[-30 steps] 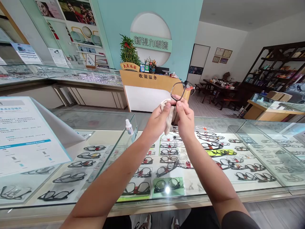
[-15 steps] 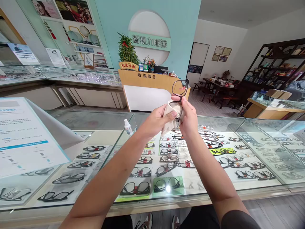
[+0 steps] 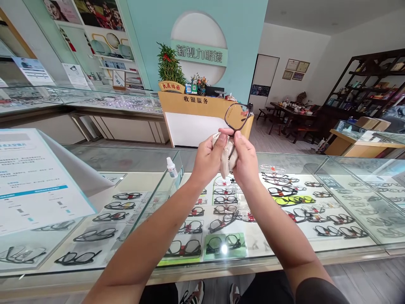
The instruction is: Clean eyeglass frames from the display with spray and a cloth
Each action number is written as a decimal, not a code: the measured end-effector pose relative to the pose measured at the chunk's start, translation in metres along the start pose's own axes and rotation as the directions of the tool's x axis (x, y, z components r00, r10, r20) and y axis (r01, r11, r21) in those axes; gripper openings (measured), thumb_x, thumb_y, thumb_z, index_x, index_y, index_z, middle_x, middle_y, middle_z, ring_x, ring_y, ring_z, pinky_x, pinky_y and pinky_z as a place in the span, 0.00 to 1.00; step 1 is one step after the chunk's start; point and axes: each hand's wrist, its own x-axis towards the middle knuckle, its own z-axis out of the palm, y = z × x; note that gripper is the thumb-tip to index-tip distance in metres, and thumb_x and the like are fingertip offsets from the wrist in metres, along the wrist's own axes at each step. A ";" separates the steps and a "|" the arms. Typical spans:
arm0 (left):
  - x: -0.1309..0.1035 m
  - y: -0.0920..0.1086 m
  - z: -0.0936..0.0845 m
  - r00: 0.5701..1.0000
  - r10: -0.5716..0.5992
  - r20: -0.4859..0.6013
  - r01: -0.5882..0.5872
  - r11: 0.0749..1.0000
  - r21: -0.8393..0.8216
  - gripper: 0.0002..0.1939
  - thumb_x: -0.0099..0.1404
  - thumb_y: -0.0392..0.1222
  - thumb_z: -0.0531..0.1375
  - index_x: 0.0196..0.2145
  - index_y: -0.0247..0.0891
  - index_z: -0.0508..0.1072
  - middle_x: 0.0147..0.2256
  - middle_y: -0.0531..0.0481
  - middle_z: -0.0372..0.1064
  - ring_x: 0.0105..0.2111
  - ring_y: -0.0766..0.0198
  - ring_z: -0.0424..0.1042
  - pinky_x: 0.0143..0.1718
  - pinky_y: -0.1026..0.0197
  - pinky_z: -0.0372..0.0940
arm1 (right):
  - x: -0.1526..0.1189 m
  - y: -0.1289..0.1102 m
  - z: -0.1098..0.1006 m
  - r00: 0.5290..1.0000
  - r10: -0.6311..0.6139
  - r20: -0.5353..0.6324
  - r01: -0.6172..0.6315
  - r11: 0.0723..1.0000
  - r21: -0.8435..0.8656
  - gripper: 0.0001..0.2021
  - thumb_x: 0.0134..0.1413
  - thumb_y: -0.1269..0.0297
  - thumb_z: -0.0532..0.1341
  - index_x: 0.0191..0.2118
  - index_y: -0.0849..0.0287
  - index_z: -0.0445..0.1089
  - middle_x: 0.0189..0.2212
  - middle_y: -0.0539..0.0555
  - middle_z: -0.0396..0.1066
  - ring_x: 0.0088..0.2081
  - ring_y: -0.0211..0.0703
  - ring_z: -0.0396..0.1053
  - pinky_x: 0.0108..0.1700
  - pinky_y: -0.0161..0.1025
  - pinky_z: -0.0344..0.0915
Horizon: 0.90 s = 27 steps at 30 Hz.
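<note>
A pair of dark-rimmed eyeglasses [image 3: 238,116] is held up above the glass counter, one lens standing clear over my fingers. My right hand [image 3: 246,160] is closed on the frame near its middle, thumb and finger pinching the rim. My left hand [image 3: 209,158] is closed on a cream-coloured cloth [image 3: 225,158], which is folded round the lower lens and hides most of it. Both hands are close together, the cloth between them.
Under the glass counter [image 3: 247,261] lie rows of eyeglasses. A small white bottle [image 3: 171,168] stands on top, left of my hands. A printed sign [image 3: 34,181] leans at the left. Further off are a cashier desk [image 3: 180,122] and a wooden table [image 3: 289,109].
My left hand has turned more upright, its thumb now pressing the cloth higher up on the lens. The cloth is bunched tighter, and the eyeglasses have turned a little.
</note>
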 end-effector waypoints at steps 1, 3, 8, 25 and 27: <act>0.001 0.000 -0.002 1.000 -0.008 0.009 0.008 1.000 0.000 0.28 0.67 0.70 0.68 0.32 0.41 0.75 0.25 0.54 0.66 0.26 0.65 0.64 0.30 0.60 0.61 | 0.001 -0.001 -0.001 1.000 -0.020 0.006 0.020 1.000 -0.016 0.23 0.69 0.38 0.62 0.48 0.52 0.82 0.55 0.57 0.82 0.59 0.54 0.78 0.62 0.48 0.75; 0.005 0.000 -0.006 0.997 -0.039 0.064 0.039 0.999 -0.005 0.29 0.68 0.72 0.66 0.30 0.41 0.74 0.26 0.53 0.67 0.27 0.63 0.65 0.31 0.59 0.62 | 0.003 -0.003 -0.006 0.998 -0.062 0.002 0.062 0.997 -0.053 0.22 0.71 0.39 0.61 0.47 0.52 0.81 0.57 0.57 0.81 0.61 0.53 0.77 0.63 0.48 0.74; 0.022 0.007 -0.029 0.985 -0.107 0.133 0.091 0.988 0.123 0.31 0.65 0.74 0.67 0.34 0.39 0.78 0.29 0.50 0.74 0.30 0.61 0.68 0.34 0.59 0.63 | 0.013 -0.015 -0.025 0.993 -0.091 -0.075 0.082 0.990 -0.116 0.22 0.72 0.39 0.59 0.47 0.51 0.81 0.55 0.56 0.83 0.55 0.51 0.80 0.56 0.47 0.76; 0.059 -0.054 -0.105 0.698 -0.702 0.138 -0.070 0.125 0.990 0.12 0.67 0.49 0.60 0.29 0.41 0.72 0.42 0.37 0.81 0.39 0.46 0.77 0.41 0.52 0.63 | 0.018 -0.038 -0.041 0.984 0.071 0.163 -0.045 0.987 -0.156 0.24 0.70 0.39 0.63 0.34 0.55 0.81 0.36 0.56 0.83 0.34 0.43 0.76 0.44 0.44 0.75; 0.059 -0.063 -0.108 0.673 -0.733 0.100 -0.051 0.089 0.995 0.11 0.65 0.50 0.62 0.32 0.40 0.76 0.45 0.36 0.82 0.41 0.45 0.78 0.42 0.52 0.65 | 0.017 -0.040 -0.042 0.981 0.070 0.181 -0.040 0.986 -0.164 0.26 0.69 0.37 0.62 0.34 0.55 0.82 0.37 0.56 0.83 0.34 0.43 0.75 0.43 0.44 0.74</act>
